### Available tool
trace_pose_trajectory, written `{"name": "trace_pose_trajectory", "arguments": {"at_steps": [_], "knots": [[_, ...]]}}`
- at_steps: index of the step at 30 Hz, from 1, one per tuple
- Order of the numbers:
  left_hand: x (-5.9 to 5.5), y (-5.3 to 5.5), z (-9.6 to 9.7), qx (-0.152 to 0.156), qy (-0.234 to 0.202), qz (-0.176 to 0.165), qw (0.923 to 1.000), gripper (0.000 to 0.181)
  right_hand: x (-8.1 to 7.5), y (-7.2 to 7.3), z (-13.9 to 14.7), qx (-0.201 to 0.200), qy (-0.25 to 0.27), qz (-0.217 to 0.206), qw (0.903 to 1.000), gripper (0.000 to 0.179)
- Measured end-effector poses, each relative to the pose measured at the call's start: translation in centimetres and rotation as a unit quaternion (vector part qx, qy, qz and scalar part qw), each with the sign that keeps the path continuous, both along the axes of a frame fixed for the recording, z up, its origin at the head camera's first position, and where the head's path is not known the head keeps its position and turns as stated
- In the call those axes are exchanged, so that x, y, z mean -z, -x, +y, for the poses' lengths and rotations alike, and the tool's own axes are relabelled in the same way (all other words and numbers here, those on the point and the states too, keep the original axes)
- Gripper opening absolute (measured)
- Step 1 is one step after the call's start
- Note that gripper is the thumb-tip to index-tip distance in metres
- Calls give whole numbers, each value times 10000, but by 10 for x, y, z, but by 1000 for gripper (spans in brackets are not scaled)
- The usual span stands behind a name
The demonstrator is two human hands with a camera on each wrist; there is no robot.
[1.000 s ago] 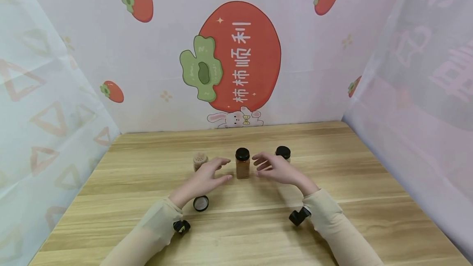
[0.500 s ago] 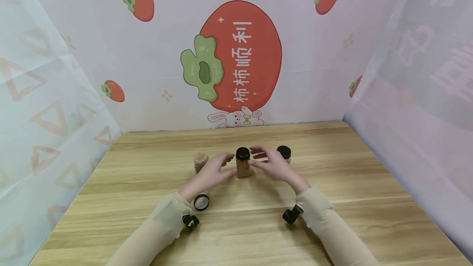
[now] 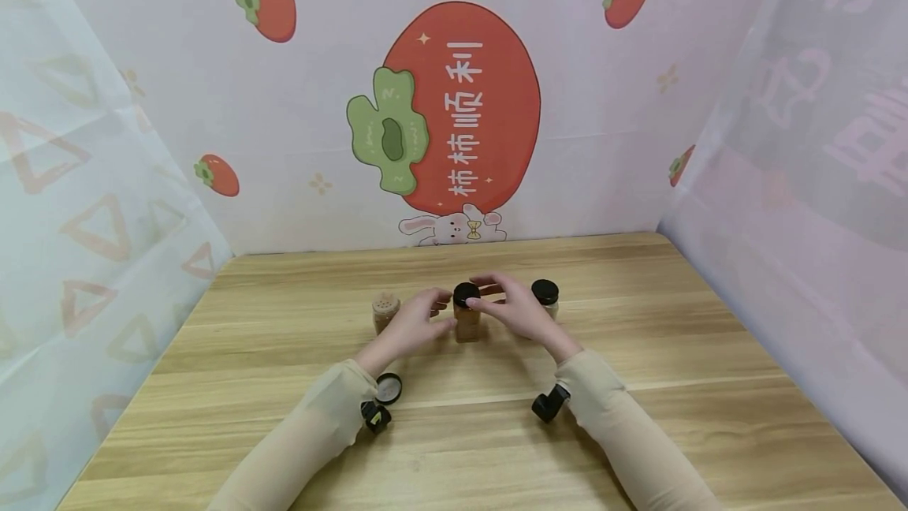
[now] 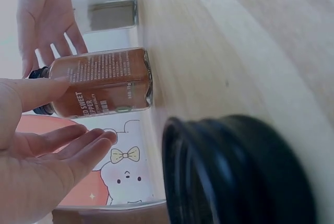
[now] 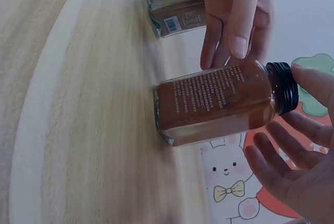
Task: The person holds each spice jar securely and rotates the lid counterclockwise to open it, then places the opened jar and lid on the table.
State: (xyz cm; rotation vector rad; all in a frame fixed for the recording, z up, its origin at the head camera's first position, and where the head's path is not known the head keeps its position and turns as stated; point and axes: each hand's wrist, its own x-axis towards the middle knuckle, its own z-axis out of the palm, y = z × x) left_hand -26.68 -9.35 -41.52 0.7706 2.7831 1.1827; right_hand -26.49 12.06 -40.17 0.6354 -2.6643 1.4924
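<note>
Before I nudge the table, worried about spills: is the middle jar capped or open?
Capped: the middle jar has its black lid on top in the head view and right wrist view. How tightly, I cannot tell.

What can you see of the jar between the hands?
The jar looks like clear glass, square-sided, with pale printing and reddish-brown powder inside. Its black lid is on. It stands upright on the table between the left hand and right hand; the right thumb reaches the lid; left-hand contact is unclear.

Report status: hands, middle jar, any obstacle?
Left hand beside middle jar, no grip. Right hand at black cap, grip unclear. Jar upright, capped. Loose lid apart, not blocking.
</note>
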Motion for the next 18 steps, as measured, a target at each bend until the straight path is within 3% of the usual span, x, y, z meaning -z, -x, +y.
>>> {"name": "trace_pose_trajectory", "arguments": {"at_steps": [18], "knots": [[4, 8, 3, 190, -153, -121, 9996, 39, 2, 7, -6, 11, -95, 17, 10000, 44]]}}
